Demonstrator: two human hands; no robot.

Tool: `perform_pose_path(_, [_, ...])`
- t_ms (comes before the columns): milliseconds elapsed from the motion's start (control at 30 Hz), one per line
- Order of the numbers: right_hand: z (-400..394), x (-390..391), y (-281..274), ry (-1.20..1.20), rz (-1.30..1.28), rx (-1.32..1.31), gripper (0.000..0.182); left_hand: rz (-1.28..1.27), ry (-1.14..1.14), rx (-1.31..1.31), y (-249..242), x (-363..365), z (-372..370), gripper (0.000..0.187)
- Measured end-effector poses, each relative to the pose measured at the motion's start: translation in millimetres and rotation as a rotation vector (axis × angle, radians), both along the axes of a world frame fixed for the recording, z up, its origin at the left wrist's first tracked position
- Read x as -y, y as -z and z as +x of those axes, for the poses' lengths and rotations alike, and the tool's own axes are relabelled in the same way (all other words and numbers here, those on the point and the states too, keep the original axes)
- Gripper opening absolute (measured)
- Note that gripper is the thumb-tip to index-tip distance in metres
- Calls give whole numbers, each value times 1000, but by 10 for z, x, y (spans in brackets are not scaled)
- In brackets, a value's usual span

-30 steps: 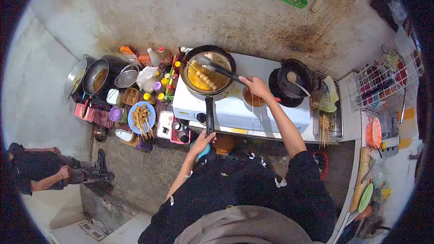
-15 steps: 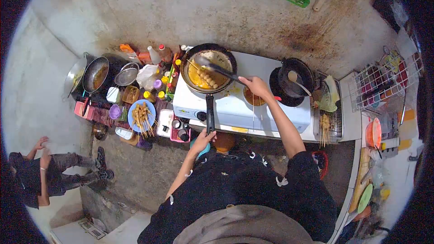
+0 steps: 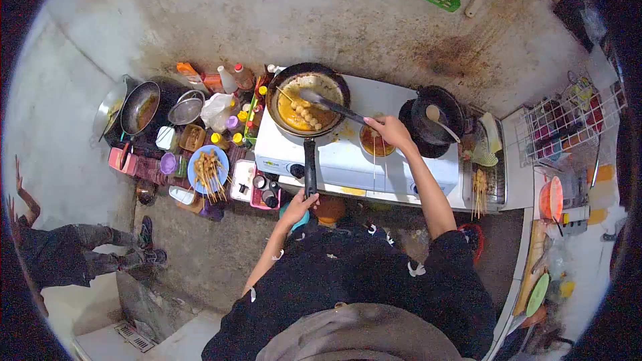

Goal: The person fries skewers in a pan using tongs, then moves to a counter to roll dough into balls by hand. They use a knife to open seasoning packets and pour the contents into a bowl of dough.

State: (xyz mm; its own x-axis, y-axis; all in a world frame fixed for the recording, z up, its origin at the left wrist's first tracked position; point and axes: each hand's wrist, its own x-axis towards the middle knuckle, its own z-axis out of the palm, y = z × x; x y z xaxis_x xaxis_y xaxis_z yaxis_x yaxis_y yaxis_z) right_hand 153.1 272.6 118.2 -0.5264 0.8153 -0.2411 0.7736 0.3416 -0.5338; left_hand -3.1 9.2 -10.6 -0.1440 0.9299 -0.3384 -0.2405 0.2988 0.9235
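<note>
My left hand [image 3: 298,207] is closed around the end of the black handle of a frying pan [image 3: 343,87] on the white stove. In the pan, a skewer of round balls [image 3: 306,116] lies in yellow-orange sauce [image 3: 289,115]. My right hand [image 3: 390,132] grips a black spatula [image 3: 334,105], its head inside the pan just above the balls. Beneath my right forearm and hand sits a small bowl of reddish sauce [image 3: 368,142], with thin sticks reaching out over the stove front.
A black pot [image 3: 438,103] with a ladle [image 3: 438,120] occupies the right burner. Bundled skewers [image 3: 479,190] lie at the stove's right. On the left are a blue plate of skewers [image 3: 192,172], bottles [image 3: 244,78] and a dark pan [image 3: 141,108]. Another person [image 3: 60,254] is at far left.
The spatula head has shifted slightly right and down within the pan. My left hand stays on the handle. The other person's arms have moved outward to the left.
</note>
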Motion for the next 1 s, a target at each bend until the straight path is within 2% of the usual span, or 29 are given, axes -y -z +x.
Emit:
perform_pose_path(100, [-9, -8, 1, 78, -16, -90, 53, -20, 4, -4, -38, 11, 4, 22])
perform_pose_path(200, [-22, -16, 65, 21, 127, 17, 54, 3, 16, -13, -71, 7, -1, 23])
perform_pose_path(333, [-38, -8, 50, 10, 16, -55, 53, -43, 15, -29, -109, -2, 6, 23])
perform_pose_path(433, [-57, 39, 27, 74, 82, -41, 52, -29, 3, -27, -138, 9, 19, 22])
perform_pose_path(533, [-86, 99, -27, 17, 149, -6, 52, -11, 16, -5, -97, -14, -11, 21])
perform_pose_path(600, [-98, 125, -48, 97, 19, -67, 54, -10, 27, -34, -81, -7, -6, 22])
perform_pose_path(700, [-133, 117, -69, 48, 90, 88, 52, 5, 22, -9, -57, -13, -2, 22])
perform_pose_path(833, [-168, 85, 43, 22, 59, 4, 55, -37, 8, -43, -87, -10, 3, 23])
perform_pose_path(900, [-211, 59, 90, 104, 65, -26, 54, 1, 20, 9, -21, -3, -9, 23])
perform_pose_path(1000, [-267, 80, 154, 66, 43, 43, 55, -6, 17, 1, 32, -6, -18, 24])
